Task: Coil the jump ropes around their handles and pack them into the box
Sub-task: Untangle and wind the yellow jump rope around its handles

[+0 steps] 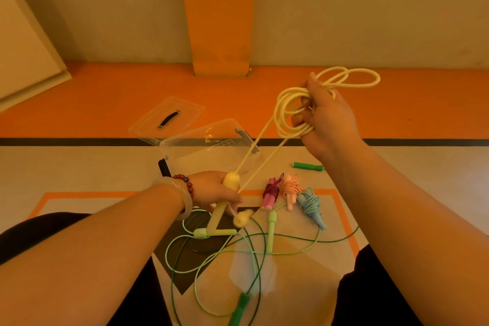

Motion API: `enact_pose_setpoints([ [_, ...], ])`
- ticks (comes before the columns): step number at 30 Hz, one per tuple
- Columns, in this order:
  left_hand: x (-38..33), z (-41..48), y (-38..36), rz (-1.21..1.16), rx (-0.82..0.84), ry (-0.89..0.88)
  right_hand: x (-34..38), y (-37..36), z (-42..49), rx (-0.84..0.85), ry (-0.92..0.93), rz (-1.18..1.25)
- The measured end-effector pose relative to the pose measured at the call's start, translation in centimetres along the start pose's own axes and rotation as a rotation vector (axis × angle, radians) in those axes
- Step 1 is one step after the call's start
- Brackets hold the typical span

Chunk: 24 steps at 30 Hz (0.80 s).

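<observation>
— Where is the rope that's being handled?

— The pale yellow cord jump rope (287, 114) is up in the air, right of centre. The right hand (326, 119), raised in the upper right, has its fingers curled round a bunch of the rope's loops, and a few loops stick out past the hand toward the top right. Two strands run down and left from there to the left hand (211, 189).

— What is that hand doing?

— It grips the rope's pale yellow plastic handle (231, 180), bulb end up, with the stem showing below the palm. A blurred yellow lump sits just under the hand; I cannot tell what it is.

— And the box?

— The clear plastic box (201, 137) stands open on the floor (79, 167) just beyond the left hand. Its clear flat lid with a dark strap (169, 119) lies behind it, toward the upper left.

— Any other ropes?

— Three coiled bundles lie side by side, right of the left hand: a magenta rope bundle (271, 192), a peach-pink rope bundle (291, 189) and a light blue rope bundle (311, 206). A loose light green rope (271, 235) and a loose dark green rope (239, 308) sprawl tangled across the lower centre. One short dark green handle (308, 166) lies apart, below the right wrist.
</observation>
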<state>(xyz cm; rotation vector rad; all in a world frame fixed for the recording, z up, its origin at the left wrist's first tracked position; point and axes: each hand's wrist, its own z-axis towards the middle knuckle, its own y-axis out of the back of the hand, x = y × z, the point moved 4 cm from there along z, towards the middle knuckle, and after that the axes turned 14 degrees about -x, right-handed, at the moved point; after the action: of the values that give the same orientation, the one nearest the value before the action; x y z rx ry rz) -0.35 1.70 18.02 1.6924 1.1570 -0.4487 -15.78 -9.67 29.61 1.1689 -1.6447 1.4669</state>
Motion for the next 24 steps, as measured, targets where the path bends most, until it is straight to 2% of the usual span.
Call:
enact_pose_setpoints([
  [4, -0.9, -0.5, 1.5, -0.294, -0.057, 0.019, -0.1, 0.9, 0.6, -0.064, -0.035, -0.095],
  [8, -2.4, -1.2, 3.0, -0.642, -0.079, 0.090, -2.2, 1.5, 0.9, -0.065, -0.183, -0.293],
  [13, -4.1, -1.7, 4.5, -0.764, -0.170, 0.053, -5.6, 1.9, 0.5, -0.027, -0.382, -0.473],
  [17, -4.3, -1.7, 4.6, -0.879, -0.237, 0.059, -6.4, 2.6, 0.5, -0.107, -0.436, -0.670],
  [19, -4.4, -1.7, 4.2, -0.959, -0.232, 0.083, -6.4, 2.4, 0.2, -0.063, -0.393, -0.755],
  [21, -4.4, -1.6, 3.7, -1.019, -0.215, 0.104, -6.2, 1.9, -0.2, 0.025, -0.254, -0.858],
  [22, -4.4, -1.6, 3.4, -1.040, -0.210, 0.108, -6.1, 1.5, -0.4, 0.106, -0.163, -0.874],
  [24, -4.6, -1.6, 3.0, -1.057, -0.213, 0.109, -6.5, 0.3, -1.7, 0.406, -0.009, -0.917],
])
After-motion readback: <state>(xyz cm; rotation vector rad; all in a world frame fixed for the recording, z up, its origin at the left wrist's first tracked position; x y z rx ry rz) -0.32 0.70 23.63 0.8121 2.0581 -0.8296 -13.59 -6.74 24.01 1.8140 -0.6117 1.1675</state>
